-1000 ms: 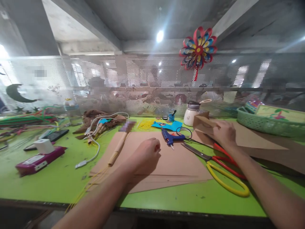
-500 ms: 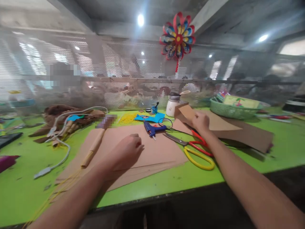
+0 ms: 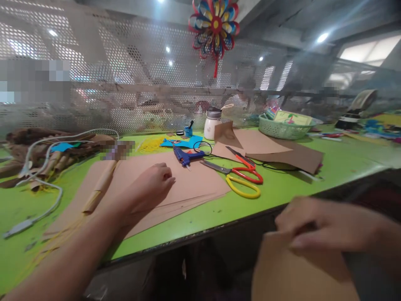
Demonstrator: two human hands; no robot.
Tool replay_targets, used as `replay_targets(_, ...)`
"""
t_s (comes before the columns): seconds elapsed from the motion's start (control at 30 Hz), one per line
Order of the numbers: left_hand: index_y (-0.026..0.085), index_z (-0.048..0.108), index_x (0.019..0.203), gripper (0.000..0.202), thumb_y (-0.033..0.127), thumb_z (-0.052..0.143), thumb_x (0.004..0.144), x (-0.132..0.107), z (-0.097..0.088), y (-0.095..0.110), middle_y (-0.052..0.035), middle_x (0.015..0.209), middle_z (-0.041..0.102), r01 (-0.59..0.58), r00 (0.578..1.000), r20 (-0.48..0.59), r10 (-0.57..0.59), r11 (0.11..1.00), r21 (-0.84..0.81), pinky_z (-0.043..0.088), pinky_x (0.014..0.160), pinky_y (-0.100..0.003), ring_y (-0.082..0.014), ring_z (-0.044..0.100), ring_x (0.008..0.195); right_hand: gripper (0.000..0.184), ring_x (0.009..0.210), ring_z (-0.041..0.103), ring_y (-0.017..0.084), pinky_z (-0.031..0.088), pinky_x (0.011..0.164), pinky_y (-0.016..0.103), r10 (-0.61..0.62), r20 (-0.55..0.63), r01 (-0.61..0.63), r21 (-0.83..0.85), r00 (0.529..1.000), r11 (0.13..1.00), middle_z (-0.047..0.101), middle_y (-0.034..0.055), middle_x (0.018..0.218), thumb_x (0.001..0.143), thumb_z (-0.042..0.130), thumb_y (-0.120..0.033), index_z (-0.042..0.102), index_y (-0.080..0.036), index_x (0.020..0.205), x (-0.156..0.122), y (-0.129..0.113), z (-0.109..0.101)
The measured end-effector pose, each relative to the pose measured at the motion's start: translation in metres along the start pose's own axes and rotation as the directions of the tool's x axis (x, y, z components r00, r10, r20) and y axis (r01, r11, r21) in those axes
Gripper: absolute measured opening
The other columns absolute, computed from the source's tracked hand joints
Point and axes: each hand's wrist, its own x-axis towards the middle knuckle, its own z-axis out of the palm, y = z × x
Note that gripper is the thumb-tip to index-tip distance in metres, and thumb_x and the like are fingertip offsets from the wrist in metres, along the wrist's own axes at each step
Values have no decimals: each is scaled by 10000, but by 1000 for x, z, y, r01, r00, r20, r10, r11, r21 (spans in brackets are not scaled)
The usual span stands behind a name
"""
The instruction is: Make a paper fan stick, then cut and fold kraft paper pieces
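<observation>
Perforated metal panels are running across the upper part of the frame, with a paper flower hanging before them at top centre, and a green table is spreading below. At lower right I am holding a brown sheet in my right hand: the fingers are closing on its upper edge, with the thumb lying against the face I am seeing. That sheet is hanging in front of the table's near edge, running out of the bottom of the frame, and the hand is blurring a little.

Left of centre, my left hand is curling into a loose fist above a stack of brown paper; I am seeing nothing between its fingers, and I cannot tell whether its underside is touching the stack. Just beyond that fist, a blue glue gun is lying on the paper. Scissors with red and yellow handles are lying right of it, their blades reaching over the stack. On the fist's other side, a paper roll is lying slantwise across the stack's left part.
</observation>
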Motion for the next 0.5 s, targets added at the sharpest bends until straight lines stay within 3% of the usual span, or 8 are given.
replay_targets(0.1, 184, 602, 688, 271, 374, 441, 796, 1, 1, 0, -46, 778, 581, 11, 1000, -3, -11, 1000, -16, 358, 616, -282, -167, 510, 665, 225, 551, 539, 126, 318, 515, 236, 216, -82, -230, -257, 973, 939, 624, 22, 595, 776, 488, -95, 645, -159, 629, 12, 46, 47)
replay_targets(0.2, 182, 606, 692, 281, 375, 435, 802, 0, -1, 1, -44, 769, 577, 15, 1000, -16, -16, 999, -41, 356, 611, -285, -160, 501, 655, 225, 627, 573, 150, 319, 542, 235, 265, -178, -311, -333, 948, 890, 653, 52, 668, 749, 470, -61, 653, -158, 661, 26, 68, 73)
replay_targets(0.27, 179, 612, 695, 284, 374, 434, 800, 1, -1, 1, -44, 763, 576, 18, 1000, -9, -19, 998, -62, 359, 615, -288, -159, 502, 655, 219, 655, 579, 156, 338, 562, 233, 247, -176, -292, -318, 953, 902, 653, 60, 695, 739, 486, -59, 671, -167, 691, 29, 56, 83)
replay_targets(0.37, 175, 622, 713, 273, 371, 446, 784, 2, -1, 0, -50, 776, 581, 41, 999, 4, -41, 996, -83, 372, 635, -292, -166, 512, 679, 223, 652, 570, 137, 355, 579, 223, 65, -105, -90, -252, 992, 963, 648, 43, 726, 812, 475, -124, 680, -187, 751, 30, 9, 84)
replay_targets(0.4, 175, 621, 713, 267, 368, 449, 780, 1, -1, 0, -52, 781, 581, 47, 999, 3, -47, 995, -85, 376, 644, -294, -169, 515, 688, 226, 641, 563, 127, 358, 574, 214, -3, -70, -13, -214, 998, 977, 641, 31, 708, 838, 470, -159, 677, -191, 752, 31, -9, 80)
replay_targets(0.5, 180, 612, 689, 248, 341, 446, 780, -3, -2, 0, -55, 782, 580, 45, 998, -27, -48, 994, -95, 384, 657, -296, -172, 520, 696, 246, 665, 554, 121, 381, 606, 206, -156, -129, 139, -132, 979, 981, 634, 22, 707, 882, 455, -252, 665, -196, 765, 41, -47, 57)
